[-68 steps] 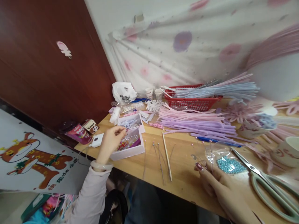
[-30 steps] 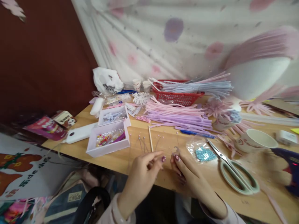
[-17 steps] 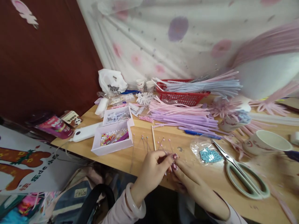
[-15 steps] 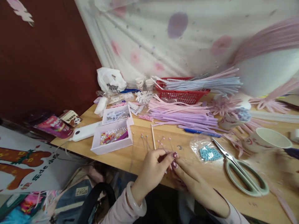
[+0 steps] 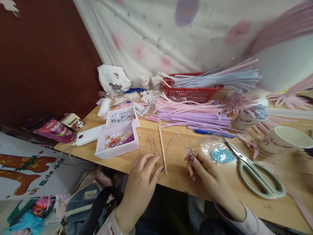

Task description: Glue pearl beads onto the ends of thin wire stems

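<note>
My left hand (image 5: 143,182) is over the table's front edge, beside a thin wooden stick (image 5: 161,148) and several thin pins (image 5: 154,143) with bead heads. Its fingers are apart and I see nothing held. My right hand (image 5: 205,173) is to the right of the stick, thumb and fingertips pinched together around something small and shiny that I cannot make out. More pink-headed pins (image 5: 181,135) lie just beyond it. A bag of turquoise beads (image 5: 222,155) and large scissors (image 5: 256,176) lie to its right.
White boxes (image 5: 117,143) of beads stand at the left. Purple and pink fuzzy stems (image 5: 195,116) lie behind, before a red basket (image 5: 195,93). A paper cup (image 5: 286,138) lies at the right; another person's blurred hand shows near the right edge.
My hands were together and have moved apart, the left one leftward to the stick and pins, its fingers opening. My right hand has shifted slightly right, still pinched. The view has tilted down a little.
</note>
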Motion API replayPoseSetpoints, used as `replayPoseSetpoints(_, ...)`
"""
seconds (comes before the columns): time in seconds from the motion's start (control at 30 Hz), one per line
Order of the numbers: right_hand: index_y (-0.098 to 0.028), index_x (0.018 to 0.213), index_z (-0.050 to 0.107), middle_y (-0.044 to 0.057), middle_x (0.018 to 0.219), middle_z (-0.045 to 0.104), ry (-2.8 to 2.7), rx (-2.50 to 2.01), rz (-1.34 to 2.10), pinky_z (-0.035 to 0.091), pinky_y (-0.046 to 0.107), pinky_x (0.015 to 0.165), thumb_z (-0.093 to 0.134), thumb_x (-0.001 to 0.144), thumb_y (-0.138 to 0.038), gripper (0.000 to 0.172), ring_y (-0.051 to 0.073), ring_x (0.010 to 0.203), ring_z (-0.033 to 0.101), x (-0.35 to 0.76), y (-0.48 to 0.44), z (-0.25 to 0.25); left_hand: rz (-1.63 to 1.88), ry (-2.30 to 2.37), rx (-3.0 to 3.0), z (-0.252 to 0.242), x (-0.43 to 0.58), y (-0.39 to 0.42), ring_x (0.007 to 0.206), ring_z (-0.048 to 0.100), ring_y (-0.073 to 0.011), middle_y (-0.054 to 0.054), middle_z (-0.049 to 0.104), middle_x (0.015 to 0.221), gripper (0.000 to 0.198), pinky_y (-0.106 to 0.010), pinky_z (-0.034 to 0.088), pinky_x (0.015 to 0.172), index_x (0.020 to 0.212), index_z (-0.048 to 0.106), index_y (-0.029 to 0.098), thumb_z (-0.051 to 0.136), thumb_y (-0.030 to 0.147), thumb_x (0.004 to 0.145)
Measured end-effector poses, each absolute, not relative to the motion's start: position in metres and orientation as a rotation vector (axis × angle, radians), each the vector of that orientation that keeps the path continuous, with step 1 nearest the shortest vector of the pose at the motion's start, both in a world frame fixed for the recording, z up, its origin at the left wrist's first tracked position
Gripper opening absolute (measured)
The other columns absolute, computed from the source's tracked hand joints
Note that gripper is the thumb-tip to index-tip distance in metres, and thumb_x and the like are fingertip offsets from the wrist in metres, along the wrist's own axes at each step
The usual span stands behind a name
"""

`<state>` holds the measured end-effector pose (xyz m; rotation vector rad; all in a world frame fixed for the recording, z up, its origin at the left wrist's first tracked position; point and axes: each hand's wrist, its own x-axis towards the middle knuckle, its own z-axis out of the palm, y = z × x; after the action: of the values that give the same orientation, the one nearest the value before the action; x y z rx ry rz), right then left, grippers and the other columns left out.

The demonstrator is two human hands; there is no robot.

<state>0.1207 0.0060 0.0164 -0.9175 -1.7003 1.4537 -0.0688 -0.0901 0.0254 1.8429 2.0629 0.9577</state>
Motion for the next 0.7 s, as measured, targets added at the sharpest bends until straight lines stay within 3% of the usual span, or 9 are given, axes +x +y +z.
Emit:
replayPoseSetpoints(0.1,-0.022,0.086,0.057,-0.005,0.058,0.052,-1.652,-0.914,1.451,0.039,0.028,0.052,0.048,0.099,-0.052,0.034,0.012,0.048,0.047,0.119,0.005,0.019,0.881,2.089,2.041,0.015,-0.068,-0.098,0.118,0.058,-0.0280,-0.011,0.062,0.126,0.031,-0.044,0.049,0.098,0.125,0.061,0.023,0.054,0.020,0.096)
replayPoseSetpoints(0.2,-0.022,0.087,0.058,-0.005,0.056,0.051,-1.626,-0.911,1.450,0.039,0.027,0.051,0.051,0.097,-0.052,0.033,0.012,0.047,0.047,0.117,0.004,0.022,0.873,2.157,2.042,0.017,-0.062,-0.096,0.102,0.060,-0.0255,-0.008,0.064,0.108,0.019,-0.043,0.050,0.089,0.108,0.064,0.021,0.051,0.015,0.096)
replayPoseSetpoints(0.3,-0.022,0.086,0.058,-0.006,0.054,0.050,-1.588,-0.933,1.444,0.039,0.027,0.050,0.052,0.097,-0.052,0.033,0.011,0.046,0.046,0.116,0.004,0.023,0.778,2.201,1.994,0.023,-0.056,-0.087,0.093,0.058,-0.0258,-0.006,0.061,0.095,0.005,-0.044,0.049,0.084,0.091,0.062,0.019,0.063,0.024,0.092)
replayPoseSetpoints(0.4,-0.022,0.087,0.057,-0.006,0.052,0.050,-1.551,-0.940,1.462,0.038,0.027,0.050,0.051,0.097,-0.053,0.033,0.011,0.045,0.046,0.116,0.005,0.021,0.620,2.289,1.970,0.024,-0.050,-0.079,0.088,0.055,-0.0273,-0.006,0.057,0.088,0.016,-0.045,0.049,0.079,0.082,0.059,0.018,0.066,0.030,0.089)
replayPoseSetpoints(0.7,-0.022,0.087,0.053,-0.006,0.053,0.051,-1.606,-0.877,1.476,0.037,0.028,0.053,0.048,0.098,-0.050,0.031,0.012,0.047,0.046,0.118,0.007,0.021,0.392,2.429,2.040,0.018,-0.040,-0.072,0.089,0.054,-0.0278,-0.008,0.055,0.088,0.019,-0.044,0.048,0.080,0.078,0.059,0.018,0.050,0.019,0.094)
